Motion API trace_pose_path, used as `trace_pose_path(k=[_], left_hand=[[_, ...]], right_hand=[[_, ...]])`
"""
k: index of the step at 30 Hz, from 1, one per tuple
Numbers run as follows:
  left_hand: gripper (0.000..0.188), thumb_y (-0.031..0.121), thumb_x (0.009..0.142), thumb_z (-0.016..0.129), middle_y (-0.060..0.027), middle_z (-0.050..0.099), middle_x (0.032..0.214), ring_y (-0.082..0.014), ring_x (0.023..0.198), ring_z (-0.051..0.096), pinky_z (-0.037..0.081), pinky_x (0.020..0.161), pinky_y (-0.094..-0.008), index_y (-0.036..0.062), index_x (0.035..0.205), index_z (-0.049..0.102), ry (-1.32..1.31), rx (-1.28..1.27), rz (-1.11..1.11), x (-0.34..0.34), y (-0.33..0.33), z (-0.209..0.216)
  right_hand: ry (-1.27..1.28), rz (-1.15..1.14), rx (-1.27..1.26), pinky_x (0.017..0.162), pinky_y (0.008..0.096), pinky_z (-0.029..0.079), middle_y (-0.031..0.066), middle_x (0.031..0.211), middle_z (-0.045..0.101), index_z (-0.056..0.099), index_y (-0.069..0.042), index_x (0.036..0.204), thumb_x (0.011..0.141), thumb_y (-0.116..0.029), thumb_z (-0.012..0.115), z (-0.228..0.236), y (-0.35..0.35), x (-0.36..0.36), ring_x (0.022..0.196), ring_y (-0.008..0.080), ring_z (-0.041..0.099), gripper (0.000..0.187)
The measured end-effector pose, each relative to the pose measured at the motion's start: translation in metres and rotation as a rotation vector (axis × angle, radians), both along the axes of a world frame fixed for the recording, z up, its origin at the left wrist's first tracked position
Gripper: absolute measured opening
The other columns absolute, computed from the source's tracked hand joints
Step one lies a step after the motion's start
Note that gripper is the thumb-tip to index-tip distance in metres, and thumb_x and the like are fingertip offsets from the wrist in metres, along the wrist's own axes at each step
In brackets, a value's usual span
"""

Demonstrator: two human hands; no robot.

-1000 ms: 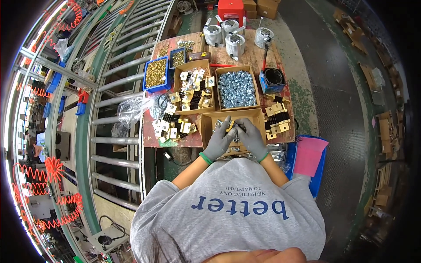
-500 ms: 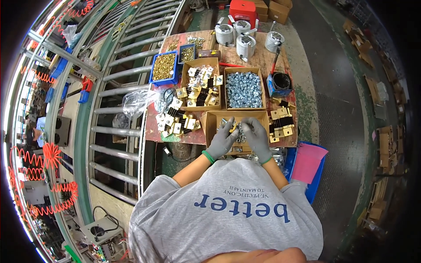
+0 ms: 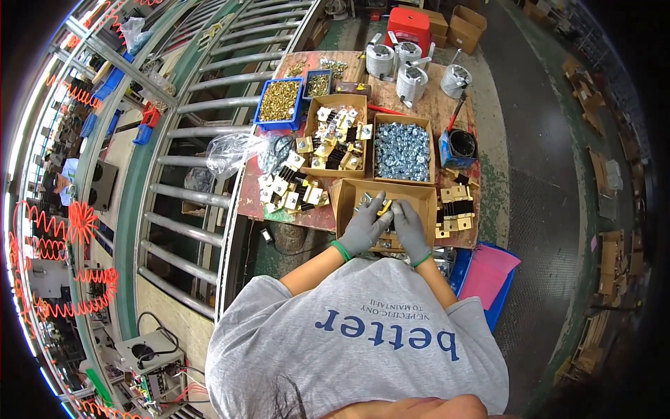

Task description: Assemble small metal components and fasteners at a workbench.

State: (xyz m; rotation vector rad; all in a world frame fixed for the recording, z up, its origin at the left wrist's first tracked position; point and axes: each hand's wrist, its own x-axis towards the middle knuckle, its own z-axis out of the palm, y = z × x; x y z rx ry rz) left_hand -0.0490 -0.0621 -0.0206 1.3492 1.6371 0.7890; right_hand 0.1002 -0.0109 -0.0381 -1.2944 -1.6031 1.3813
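Both my hands wear grey gloves with green cuffs and meet over a shallow open cardboard box [image 3: 344, 202] at the table's near edge. Between the fingers of my left hand [image 3: 361, 229] is a small gold-coloured metal piece [image 3: 385, 207] with a dark part below it. My right hand [image 3: 410, 232] is closed against the same piece from the other side; its fingertips partly hide it. Silver bolts [image 3: 363, 201] show beside my left fingertips. Beyond stands a carton of bluish silver nuts or bolts [image 3: 403, 150], too small to tell.
Left of that is a carton of gold-and-black metal parts [image 3: 336, 136], with more loose parts [image 3: 289, 192] beside it. A blue bin of brass fasteners [image 3: 279, 101], white coiled cylinders [image 3: 412, 82] and a dark pot [image 3: 461, 144] stand farther back. A roller conveyor [image 3: 185, 216] runs along the left.
My hands have drawn closer together, and the gold-coloured piece now shows between their fingertips. The whole view has shifted slightly, so the table appears farther right.
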Motion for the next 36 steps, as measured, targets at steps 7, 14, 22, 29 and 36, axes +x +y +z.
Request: trace_pose_path(k=[7, 14, 22, 29, 36], left_hand=[[0.069, 0.044, 0.098, 0.05, -0.0361, 0.047, 0.133, -0.0494, 0.124, 0.047, 0.041, 0.103, -0.0462, 0.0043, 0.151, 0.028, -0.028, 0.064, -0.005, -0.003, -0.002, -0.008], [0.067, 0.039, 0.099, 0.054, -0.0272, 0.052, 0.132, -0.0369, 0.123, 0.052, 0.043, 0.102, -0.0384, 0.0028, 0.15, 0.031, 0.041, 0.09, 0.017, -0.003, 0.002, -0.016], [0.053, 0.031, 0.101, 0.052, -0.0076, 0.062, 0.119, -0.014, 0.108, 0.058, 0.047, 0.094, -0.0254, -0.0003, 0.143, 0.042, -0.802, -0.386, 0.068, -0.013, 0.005, 0.001], [0.056, 0.031, 0.101, 0.051, -0.0072, 0.056, 0.131, -0.0127, 0.118, 0.052, 0.041, 0.102, -0.027, -0.0042, 0.143, 0.04, -0.736, -0.24, 0.101, -0.008, 0.005, -0.013], [0.052, 0.039, 0.1, 0.053, -0.009, 0.058, 0.122, -0.0131, 0.11, 0.055, 0.044, 0.094, -0.0278, -0.0018, 0.132, 0.05, -0.884, -0.302, 0.151, -0.018, 0.008, -0.009]], right_hand=[[0.057, 0.018, 0.306, 0.072, 0.03, 0.049, 0.0121, 0.087, 0.062, 0.061, -0.003, 0.106, 0.098, -0.022, 0.053, 0.028, -0.003, 0.007, 0.078, 0.021, 0.061, 0.023], [-0.051, 0.05, 0.185, 0.08, 0.031, 0.049, 0.0108, 0.099, 0.064, 0.062, -0.003, 0.109, 0.095, -0.019, 0.058, -0.001, -0.004, -0.003, 0.087, 0.021, 0.062, 0.021], [0.115, 0.009, 0.053, 0.085, 0.0319, 0.05, 0.0127, 0.109, 0.065, 0.063, -0.002, 0.114, 0.093, -0.021, 0.062, -0.009, 0.009, 0.006, 0.099, 0.0205, 0.064, 0.028], [-0.122, -0.051, 0.15, 0.081, 0.0312, 0.051, 0.0124, 0.104, 0.067, 0.064, -0.002, 0.11, 0.091, -0.028, 0.066, -0.023, 0.01, 0.01, 0.094, 0.0198, 0.065, 0.032], [0.066, -0.108, -0.113, 0.069, 0.0293, 0.05, 0.0074, 0.084, 0.067, 0.066, -0.003, 0.102, 0.096, -0.033, 0.06, -0.016, 0.006, 0.025, 0.08, 0.0114, 0.064, 0.031]])
